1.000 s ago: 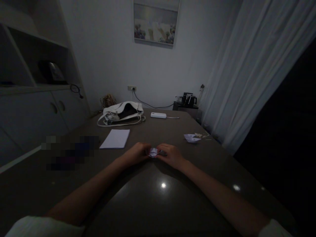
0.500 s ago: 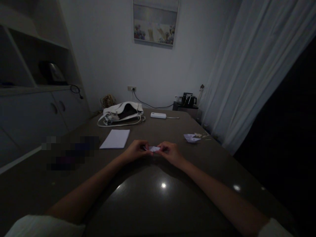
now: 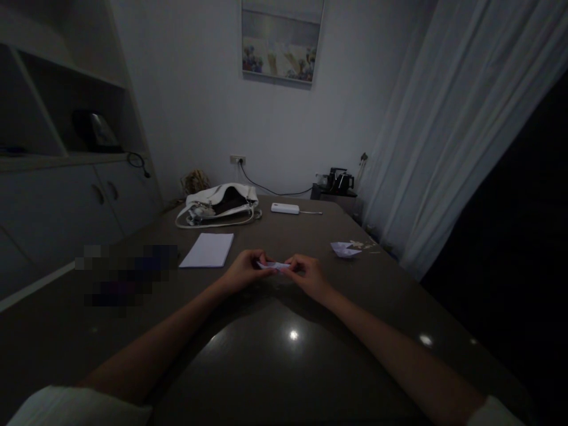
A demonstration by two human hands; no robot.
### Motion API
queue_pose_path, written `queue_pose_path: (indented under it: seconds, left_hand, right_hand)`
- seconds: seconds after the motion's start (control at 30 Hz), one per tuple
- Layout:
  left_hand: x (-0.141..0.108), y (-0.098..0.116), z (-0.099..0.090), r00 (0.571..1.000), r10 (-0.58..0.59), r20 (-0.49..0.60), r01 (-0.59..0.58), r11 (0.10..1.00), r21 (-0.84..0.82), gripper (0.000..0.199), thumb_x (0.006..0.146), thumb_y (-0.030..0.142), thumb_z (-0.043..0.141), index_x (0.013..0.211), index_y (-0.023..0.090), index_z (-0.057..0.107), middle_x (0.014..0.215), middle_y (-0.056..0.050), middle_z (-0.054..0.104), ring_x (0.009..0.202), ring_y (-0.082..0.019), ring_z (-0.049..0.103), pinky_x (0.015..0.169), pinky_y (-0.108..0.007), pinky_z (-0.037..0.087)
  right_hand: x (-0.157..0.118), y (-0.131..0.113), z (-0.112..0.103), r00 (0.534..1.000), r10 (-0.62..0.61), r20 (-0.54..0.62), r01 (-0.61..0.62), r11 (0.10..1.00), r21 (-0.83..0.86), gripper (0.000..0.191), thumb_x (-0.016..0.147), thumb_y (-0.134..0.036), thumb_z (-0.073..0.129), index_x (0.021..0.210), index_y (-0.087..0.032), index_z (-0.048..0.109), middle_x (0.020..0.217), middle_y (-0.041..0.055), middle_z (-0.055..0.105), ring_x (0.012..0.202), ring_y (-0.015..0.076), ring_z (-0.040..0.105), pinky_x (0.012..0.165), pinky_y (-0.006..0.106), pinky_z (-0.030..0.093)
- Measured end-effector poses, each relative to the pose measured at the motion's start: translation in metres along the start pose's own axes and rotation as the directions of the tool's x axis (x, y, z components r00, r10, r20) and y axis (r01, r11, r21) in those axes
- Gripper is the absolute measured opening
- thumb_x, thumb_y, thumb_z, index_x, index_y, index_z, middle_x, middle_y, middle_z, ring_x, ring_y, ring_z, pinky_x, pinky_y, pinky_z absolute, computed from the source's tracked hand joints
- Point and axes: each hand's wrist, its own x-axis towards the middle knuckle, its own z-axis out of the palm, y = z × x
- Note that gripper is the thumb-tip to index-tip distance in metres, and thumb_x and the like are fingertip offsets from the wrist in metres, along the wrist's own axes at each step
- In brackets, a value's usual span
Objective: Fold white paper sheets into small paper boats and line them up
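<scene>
Between my two hands is a small piece of folded white paper [image 3: 277,266], held just above the dark table [image 3: 284,367]. My left hand [image 3: 245,269] pinches its left end, thumb and fingers closed on it. At the other end, my right hand [image 3: 308,274] grips the paper the same way. Fingers cover both ends, so only the middle of the folds shows. A folded paper boat [image 3: 345,249] rests on the table to the right, apart from my hands. Left of my left hand lies a stack of white paper [image 3: 207,250].
A white handbag [image 3: 222,204] lies at the back left, and a white power bank [image 3: 285,209] with a short cable sits behind my hands. Small pale scraps [image 3: 357,244] lie by the paper boat. A blurred-out patch [image 3: 128,278] covers the table's left side.
The folded paper between my hands now looks flatter and narrower, its upper edge tilted differently. My fingers have shifted slightly; both hands stay in nearly the same place.
</scene>
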Motion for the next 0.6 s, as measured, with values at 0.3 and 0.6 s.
queue_pose_path:
  seconds: [0.3, 0.6]
  left_hand:
    - [-0.0031, 0.0053, 0.0046, 1.0, -0.009, -0.019, 0.009, 1.0, -0.021, 0.032, 0.062, 0.032, 0.073, 0.064, 0.014, 0.047, 0.073, -0.002, 0.062, 0.065, -0.014, 0.058, 0.057, -0.022, 0.043]
    - [-0.0027, 0.0059, 0.0049, 0.996, -0.045, 0.08, 0.044, 0.999, 0.024, 0.03, 0.075, 0.038, 0.061, 0.088, 0.011, 0.06, 0.081, -0.003, 0.064, 0.074, -0.015, 0.058, 0.067, -0.024, 0.043]
  right_hand:
    - [-0.0016, 0.0001, -0.0007, 0.998, -0.006, 0.055, 0.011, 0.996, -0.094, 0.019, 0.077, -0.033, 0.059, 0.073, -0.015, 0.057, 0.07, 0.0015, 0.06, 0.061, 0.0115, 0.056, 0.058, 0.021, 0.043]
    - [-0.0032, 0.001, -0.0017, 0.978, -0.078, 0.193, 0.119, 0.971, -0.209, 0.012, 0.078, -0.027, 0.06, 0.079, -0.015, 0.062, 0.076, 0.0028, 0.065, 0.069, 0.0133, 0.059, 0.065, 0.023, 0.043]
